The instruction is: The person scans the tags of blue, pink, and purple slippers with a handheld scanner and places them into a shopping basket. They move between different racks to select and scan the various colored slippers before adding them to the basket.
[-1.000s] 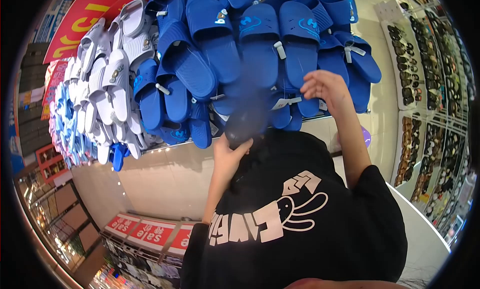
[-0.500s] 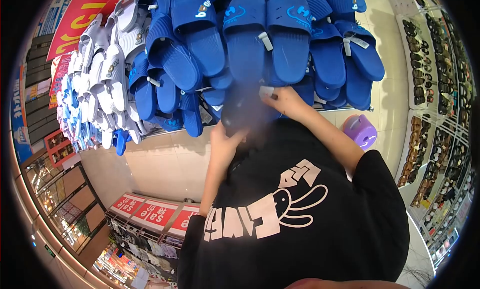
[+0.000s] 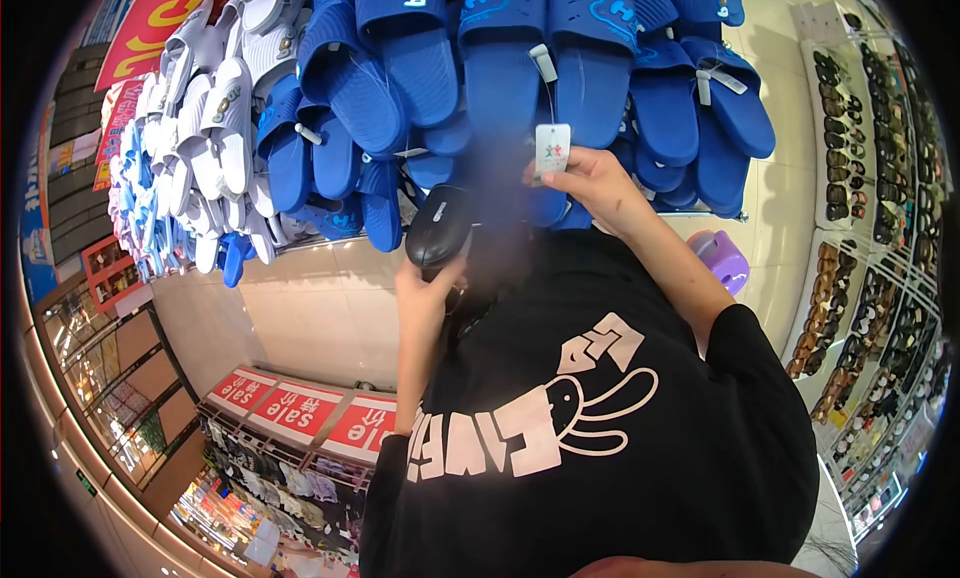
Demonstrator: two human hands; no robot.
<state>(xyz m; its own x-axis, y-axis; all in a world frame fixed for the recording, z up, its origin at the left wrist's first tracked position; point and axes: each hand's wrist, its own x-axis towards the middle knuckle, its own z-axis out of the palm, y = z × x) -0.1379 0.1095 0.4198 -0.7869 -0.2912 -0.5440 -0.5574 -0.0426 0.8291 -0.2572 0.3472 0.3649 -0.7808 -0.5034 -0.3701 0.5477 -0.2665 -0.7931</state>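
My left hand (image 3: 428, 296) is closed around the lower end of a black handheld device (image 3: 438, 226), rounded and glossy, held below the blue slippers. My right hand (image 3: 590, 186) pinches a white tag (image 3: 552, 150) with small red and green figures on it. A thin string runs from the tag up to a pair of blue slippers (image 3: 592, 88) hanging above. A dark blur lies between the two hands and hides what is there.
White slippers (image 3: 230, 118) hang at the left. A purple stool (image 3: 722, 262) stands on the floor behind my right forearm. Racks of sunglasses (image 3: 838, 128) line the right side. Red sale signs (image 3: 300, 408) top a display at lower left.
The black device has moved left and come out of the blur with my left hand. My right hand has raised the tag slightly, and its printed face now shows.
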